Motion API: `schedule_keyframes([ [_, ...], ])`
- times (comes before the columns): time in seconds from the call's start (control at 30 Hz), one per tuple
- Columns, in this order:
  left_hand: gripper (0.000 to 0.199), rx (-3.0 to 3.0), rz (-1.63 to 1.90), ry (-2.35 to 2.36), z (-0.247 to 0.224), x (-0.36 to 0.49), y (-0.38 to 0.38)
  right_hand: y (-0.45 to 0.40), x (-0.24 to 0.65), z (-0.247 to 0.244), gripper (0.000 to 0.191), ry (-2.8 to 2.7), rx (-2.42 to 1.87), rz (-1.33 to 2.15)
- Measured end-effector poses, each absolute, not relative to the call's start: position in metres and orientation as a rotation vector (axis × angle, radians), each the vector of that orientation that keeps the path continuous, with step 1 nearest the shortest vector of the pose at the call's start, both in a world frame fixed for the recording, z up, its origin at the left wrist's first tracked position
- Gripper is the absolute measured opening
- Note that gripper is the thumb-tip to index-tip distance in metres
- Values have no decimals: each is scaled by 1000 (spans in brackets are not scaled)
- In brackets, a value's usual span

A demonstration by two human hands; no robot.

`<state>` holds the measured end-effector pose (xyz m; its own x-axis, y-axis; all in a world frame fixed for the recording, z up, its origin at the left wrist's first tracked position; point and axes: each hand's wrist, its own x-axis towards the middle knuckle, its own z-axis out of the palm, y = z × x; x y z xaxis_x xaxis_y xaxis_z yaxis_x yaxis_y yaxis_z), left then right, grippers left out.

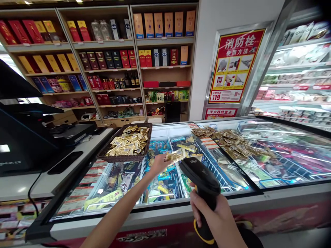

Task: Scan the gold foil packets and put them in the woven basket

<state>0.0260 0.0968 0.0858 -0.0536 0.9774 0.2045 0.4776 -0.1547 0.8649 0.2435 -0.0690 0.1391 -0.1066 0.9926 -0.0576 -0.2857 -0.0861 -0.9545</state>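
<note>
My left hand (158,164) reaches over the glass-topped freezer and pinches a small gold packet (176,156). A black barcode scanner (200,175) with yellow trim is wrapped in my right hand (210,210), its head pointing up and left, close to the packet. To the left, a brown woven basket (103,153) full of gold packets (129,141) rests on the freezer top. More gold packets (235,143) lie in a loose pile on the glass to the right.
The freezer (165,213) holds wire baskets of frozen goods beneath its glass. At the left is a counter with a phone (66,162), a dark monitor (20,137) and a cable. Behind stand shelves (162,41) of boxes and a red poster (235,67).
</note>
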Motion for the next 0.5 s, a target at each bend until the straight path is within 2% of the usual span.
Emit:
schedule_keyframes([
  [0.23, 46, 1158, 1576, 1309, 144, -51, 63, -37, 249, 169, 53, -1155, -906, 1369],
  [0.37, 44, 962, 1614, 1178, 162, -59, 38, -33, 232, 173, 48, -1247, -877, 1409],
  [0.5, 31, 898, 1670, 1188, 168, -59, 27, -39, 218, 171, 44, -1342, -858, 1450],
])
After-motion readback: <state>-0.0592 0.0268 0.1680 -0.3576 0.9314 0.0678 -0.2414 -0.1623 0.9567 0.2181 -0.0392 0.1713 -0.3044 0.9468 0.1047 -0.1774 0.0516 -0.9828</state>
